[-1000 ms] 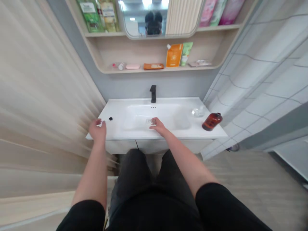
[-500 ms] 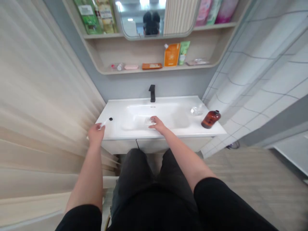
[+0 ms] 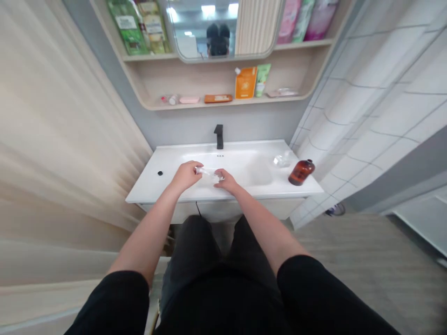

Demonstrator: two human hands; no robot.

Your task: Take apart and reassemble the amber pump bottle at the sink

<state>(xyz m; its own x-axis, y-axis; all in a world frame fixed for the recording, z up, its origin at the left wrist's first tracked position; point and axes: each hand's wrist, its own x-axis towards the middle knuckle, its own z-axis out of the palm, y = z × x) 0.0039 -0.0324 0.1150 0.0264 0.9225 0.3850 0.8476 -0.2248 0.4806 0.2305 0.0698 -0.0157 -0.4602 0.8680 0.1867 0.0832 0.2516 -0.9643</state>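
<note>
Orange pouch [image 3: 246, 83] beside green tube [image 3: 262, 81] on a shelf [image 3: 195, 106], mirror [image 3: 225, 28] above, black faucet [image 3: 219, 136] below, pale curtain [image 3: 59, 139] at left

Basin's [image 3: 258, 173] 3 o'clock end is lying open. Left hand [image 3: 187, 176], right hand [image 3: 226, 181] are blocking middle, faucet [image 3: 219, 137] 12; brown bottle [image 3: 301, 173], clear container [image 3: 280, 161] are crowding counter [image 3: 148, 186] past 3.

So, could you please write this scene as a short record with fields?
Left hand: holds a small whitish piece, details blurred
Right hand: holds a small clear piece, close to the left hand
Below hands: white basin
Behind basin: black faucet
Counter, right end: brown bottle, clear object
Lower shelf: orange pouch, green tube
</note>
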